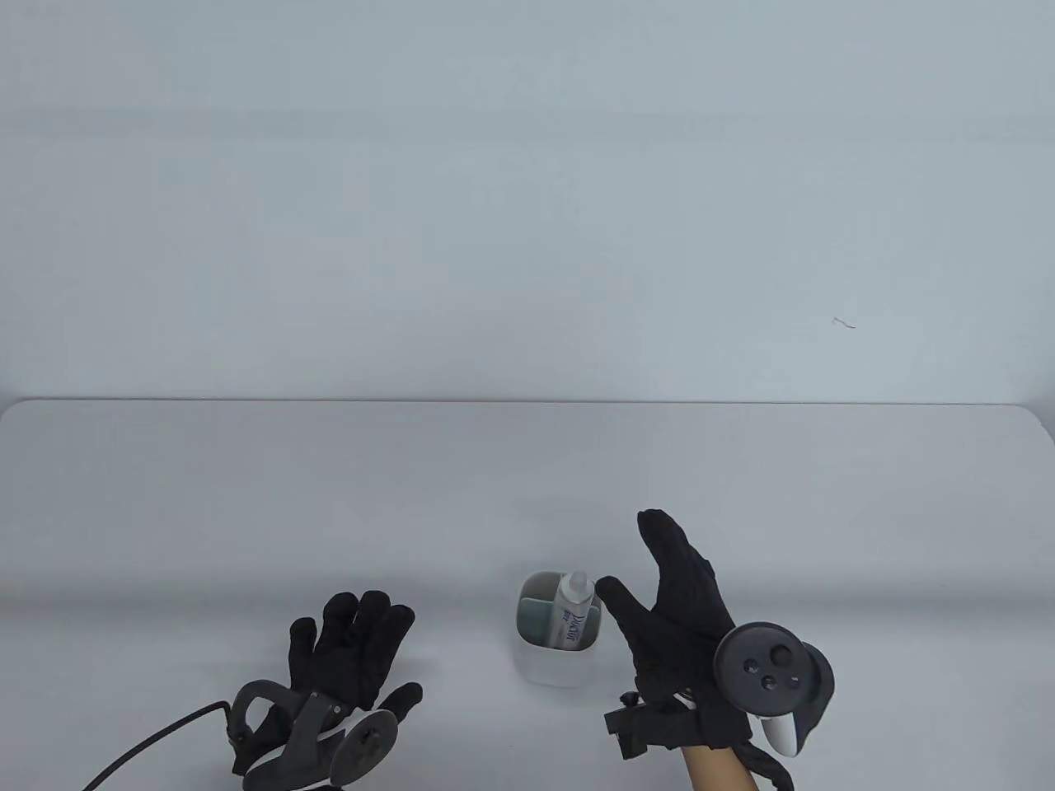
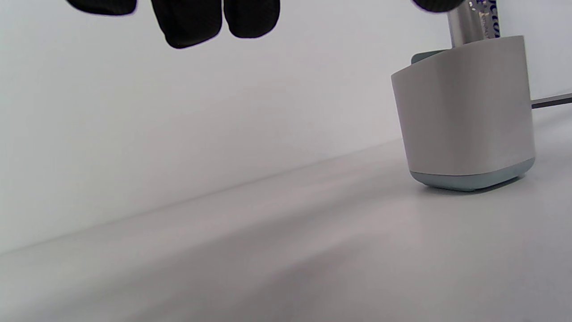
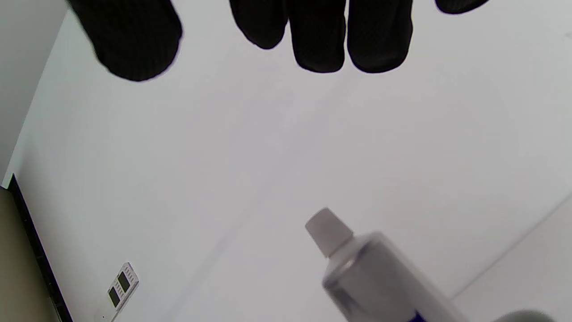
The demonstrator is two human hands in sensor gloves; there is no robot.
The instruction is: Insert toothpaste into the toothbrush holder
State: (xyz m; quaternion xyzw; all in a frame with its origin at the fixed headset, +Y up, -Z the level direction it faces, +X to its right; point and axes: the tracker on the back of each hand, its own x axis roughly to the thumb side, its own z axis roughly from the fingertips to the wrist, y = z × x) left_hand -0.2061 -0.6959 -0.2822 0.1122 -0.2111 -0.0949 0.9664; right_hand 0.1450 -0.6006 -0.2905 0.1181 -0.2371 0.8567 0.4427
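The toothpaste tube (image 1: 574,610) stands cap-up in the toothbrush holder (image 1: 554,659), in the compartment nearest the right hand (image 1: 680,626). The right hand is spread open just to the right of the holder, with its thumb tip close to the tube's cap; no contact is visible. In the right wrist view the fingers (image 3: 319,36) hang extended and apart, with the cap (image 3: 328,230) below them and clear of them — nothing is gripped.

The left hand (image 1: 350,651) rests low on the table (image 1: 247,494), well to the left of the holder, fingers extended and holding nothing. In the left wrist view the holder sits upright to the hand's right, with the tube rising above its rim.

Step in hand: release. The insertion appears complete — the tube is seated and stands unsupported.

Next move, as judged: withdraw the right hand away from the holder without brushing the cap. The tube leans slightly against the divider, so a sideways knock could tip it or shift the holder.
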